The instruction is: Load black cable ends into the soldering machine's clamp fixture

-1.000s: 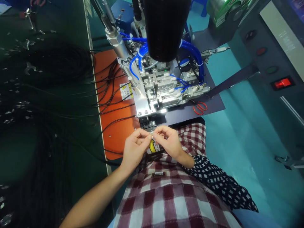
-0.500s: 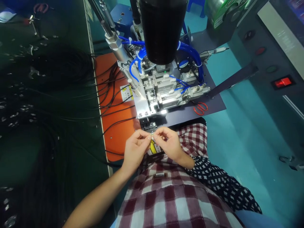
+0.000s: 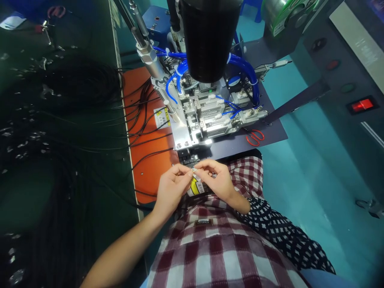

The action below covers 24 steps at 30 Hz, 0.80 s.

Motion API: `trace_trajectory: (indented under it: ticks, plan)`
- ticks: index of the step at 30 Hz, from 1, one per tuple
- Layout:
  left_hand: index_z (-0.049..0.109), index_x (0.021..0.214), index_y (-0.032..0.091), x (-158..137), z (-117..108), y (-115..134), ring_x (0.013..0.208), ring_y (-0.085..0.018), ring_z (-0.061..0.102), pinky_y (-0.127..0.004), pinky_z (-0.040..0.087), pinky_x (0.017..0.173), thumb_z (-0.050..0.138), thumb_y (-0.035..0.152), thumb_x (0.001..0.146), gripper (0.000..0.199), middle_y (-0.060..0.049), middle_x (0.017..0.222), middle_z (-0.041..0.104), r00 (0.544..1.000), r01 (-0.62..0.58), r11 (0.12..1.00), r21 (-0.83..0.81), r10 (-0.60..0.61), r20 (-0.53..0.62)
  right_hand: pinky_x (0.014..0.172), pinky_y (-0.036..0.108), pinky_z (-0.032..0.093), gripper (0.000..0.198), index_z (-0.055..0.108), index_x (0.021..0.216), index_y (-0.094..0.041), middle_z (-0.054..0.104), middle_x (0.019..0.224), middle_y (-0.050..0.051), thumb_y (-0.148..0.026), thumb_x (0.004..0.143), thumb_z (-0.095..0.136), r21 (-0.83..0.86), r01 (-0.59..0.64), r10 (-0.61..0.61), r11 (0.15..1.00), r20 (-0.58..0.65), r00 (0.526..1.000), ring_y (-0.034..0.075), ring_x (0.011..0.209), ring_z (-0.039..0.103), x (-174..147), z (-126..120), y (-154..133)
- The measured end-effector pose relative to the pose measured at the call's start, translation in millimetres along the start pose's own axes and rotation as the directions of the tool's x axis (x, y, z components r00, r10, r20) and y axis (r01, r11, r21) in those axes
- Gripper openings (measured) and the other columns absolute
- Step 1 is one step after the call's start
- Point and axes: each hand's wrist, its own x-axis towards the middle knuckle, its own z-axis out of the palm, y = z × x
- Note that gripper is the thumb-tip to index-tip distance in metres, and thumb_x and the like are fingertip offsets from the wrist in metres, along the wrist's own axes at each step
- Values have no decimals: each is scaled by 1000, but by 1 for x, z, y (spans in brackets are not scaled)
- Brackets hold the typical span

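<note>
My left hand (image 3: 171, 188) and my right hand (image 3: 220, 182) meet fingertip to fingertip just in front of the machine. Each is closed in a pinch of thumb and forefinger. Between the tips shows a bit of thin pale wire ends (image 3: 194, 170), too small to make out fully. A black cable (image 3: 145, 207) runs in from the left and passes beneath my left wrist. Right beyond my fingers lies a small dark fixture (image 3: 189, 158) at the machine's near end. A yellow and white label (image 3: 196, 187) sits below my fingertips.
The metal machine (image 3: 207, 116) with blue air tubes stands ahead on an orange plate (image 3: 150, 168). A black cylinder (image 3: 210, 40) hangs over it. Black cables (image 3: 81, 84) lie coiled at left. Red-handled scissors (image 3: 255, 138), a solder wire spool (image 3: 277, 18) and a red switch (image 3: 362, 105) are at right.
My right hand's fingers have shifted slightly at the pinch, and its thumb lies straighter. My left hand keeps its grip. The whole view has moved a little.
</note>
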Motion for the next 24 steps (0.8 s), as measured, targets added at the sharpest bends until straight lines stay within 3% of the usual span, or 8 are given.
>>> trace_trajectory:
  ticks: [6,9,13,17,19,22,24]
  plan:
    - [58,76,16,-1,0,3,40,-3,31,-16,22,40,69,36,81,23,8,50,41,1000,1,999,50,-1,9,58,26,46,12,66,77,-19,66,78,3,-27,85,66,-155,126,-132,980,-26,991,14,67,60,-1,3,1]
    - [63,78,17,-2,1,5,51,-8,49,-19,38,47,67,31,82,16,2,63,56,984,-167,959,228,176,-19,60,26,47,14,63,75,-20,64,79,3,-26,87,62,-205,162,-167,965,-11,986,14,68,58,-1,2,-2]
    - [69,85,19,0,-2,1,78,-15,60,-26,49,68,65,19,83,5,-4,85,64,843,-491,742,456,536,35,55,25,44,16,59,76,-19,58,71,0,-28,88,60,-55,72,-71,996,28,997,11,57,54,2,3,-6]
    - [71,88,21,7,-6,-3,77,-15,59,-27,48,68,63,13,84,12,-3,84,63,781,-597,698,395,619,86,47,22,41,21,57,77,-19,52,59,-5,-37,85,65,163,-125,105,979,128,986,9,48,48,5,3,-7]
    - [71,86,20,9,-6,0,78,-15,59,-27,48,69,63,14,84,11,-3,83,64,799,-583,717,383,591,109,47,21,41,22,58,76,-18,52,58,-5,-38,83,66,175,-155,130,972,145,981,8,48,48,6,2,-7]
    - [68,93,20,9,-6,9,80,-16,61,-27,50,70,61,20,87,10,-3,86,64,886,-453,771,448,444,133,49,22,42,20,59,76,-18,55,61,-4,-36,83,66,117,-126,113,985,109,988,9,50,50,11,-3,-4]
    - [65,101,19,10,-8,14,83,-16,61,-27,50,73,59,22,89,14,-4,91,64,903,-416,720,556,398,160,51,23,43,18,60,76,-18,58,64,-2,-33,84,65,50,-84,80,995,64,995,10,53,53,17,-8,-2]
